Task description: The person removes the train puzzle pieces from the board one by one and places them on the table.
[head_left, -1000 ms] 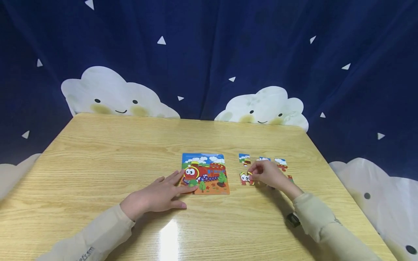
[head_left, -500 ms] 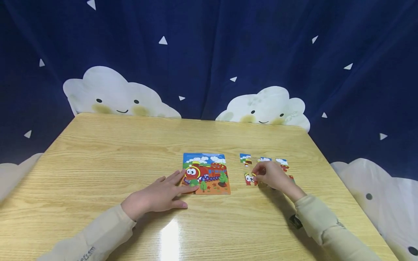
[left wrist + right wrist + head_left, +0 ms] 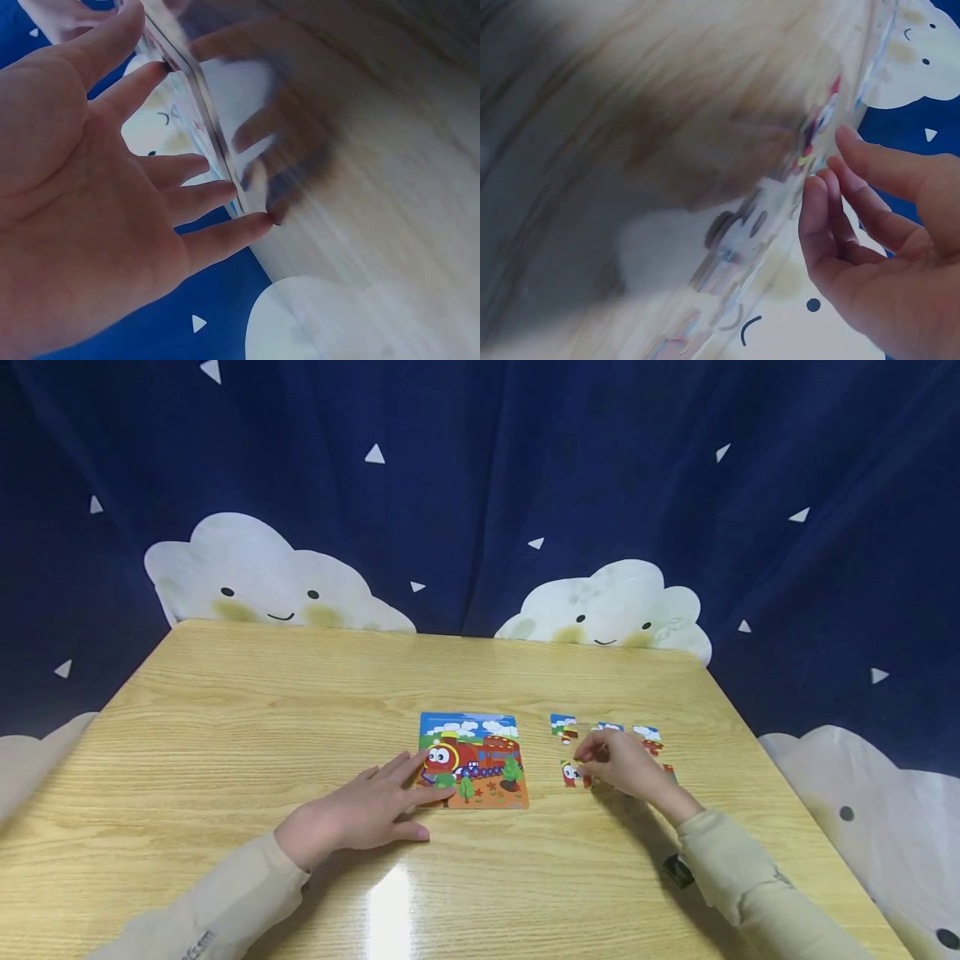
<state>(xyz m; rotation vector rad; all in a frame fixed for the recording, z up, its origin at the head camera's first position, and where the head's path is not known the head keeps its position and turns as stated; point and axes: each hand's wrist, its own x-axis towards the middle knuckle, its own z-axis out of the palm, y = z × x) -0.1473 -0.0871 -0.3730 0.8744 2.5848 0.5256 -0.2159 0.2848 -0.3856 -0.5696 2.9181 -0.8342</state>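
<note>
A train picture board [image 3: 487,792] lies flat on the table. My left hand [image 3: 363,806] rests with spread fingers over its left edge; in the left wrist view the straight fingers of that hand [image 3: 97,187] reach the board's edge. On the right, a puzzle piece with the train's eyes [image 3: 572,775] lies at the fingertips of my right hand [image 3: 626,768], which grips its right side with thumb and bent fingers. Seen from the right wrist, the curled right hand [image 3: 877,217] is close over the pieces. Part of the eye piece is hidden under the fingers.
Behind the right hand lie a sky-and-hill piece [image 3: 562,725], a blue piece [image 3: 611,726] partly covered by the hand, and a cloud piece [image 3: 647,735]. A red piece [image 3: 670,770] peeks out beside the wrist. A dark blue curtain [image 3: 450,485] hangs past the table's far edge.
Between the first two frames, the right hand and the eye piece shifted slightly to the right; since then they have barely moved. The left hand has stayed on the board.
</note>
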